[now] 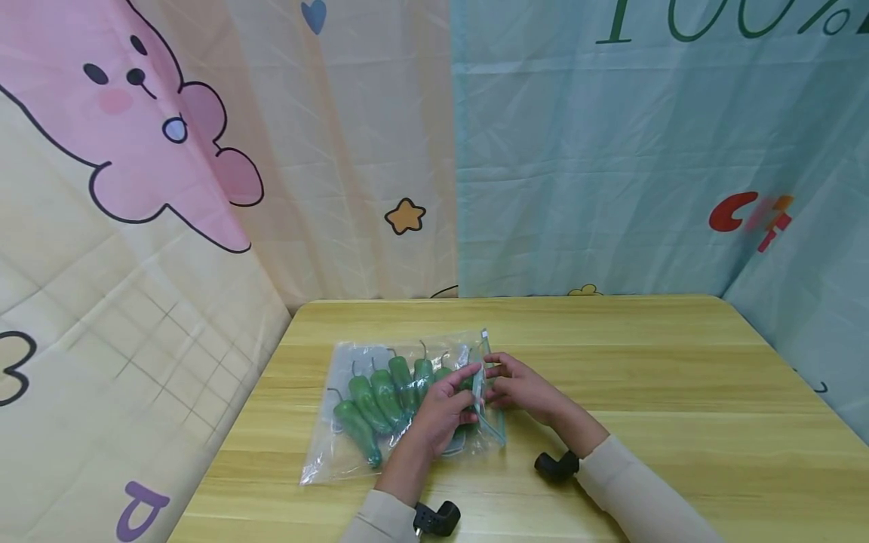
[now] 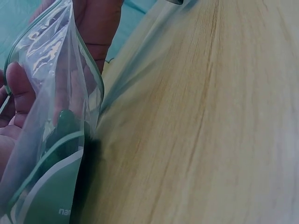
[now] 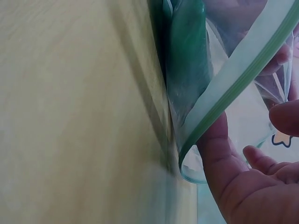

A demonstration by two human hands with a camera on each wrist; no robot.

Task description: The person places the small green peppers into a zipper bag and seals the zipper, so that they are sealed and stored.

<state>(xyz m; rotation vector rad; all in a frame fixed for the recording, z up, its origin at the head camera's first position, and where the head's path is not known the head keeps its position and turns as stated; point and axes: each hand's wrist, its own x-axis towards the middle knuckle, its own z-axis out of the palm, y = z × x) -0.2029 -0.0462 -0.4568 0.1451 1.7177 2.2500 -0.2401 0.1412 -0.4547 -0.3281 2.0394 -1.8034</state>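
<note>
A clear zip bag [image 1: 319, 460] lies on the table with its mouth toward the right. Several green peppers [image 1: 360, 431] with thin stems are inside, side by side. At the mouth, my left hand [image 1: 441, 411] lies over the bag and pinches one edge of the green zip strip [image 3: 243, 77]. Opposite it, my right hand [image 1: 519, 388] has its fingers against the strip, one finger [image 3: 216, 149] passing behind it and the thumb apart. The two sides of the mouth stand apart. One pepper [image 2: 67, 122] shows through the film near a printed green label [image 2: 51, 191].
The wooden table [image 1: 645, 362] reaches back to printed cloth curtains [image 1: 584, 151] behind and at the sides. Black wrist cameras sit by both sleeves, one near the left cuff [image 1: 437, 519] and one near the right cuff [image 1: 557, 466].
</note>
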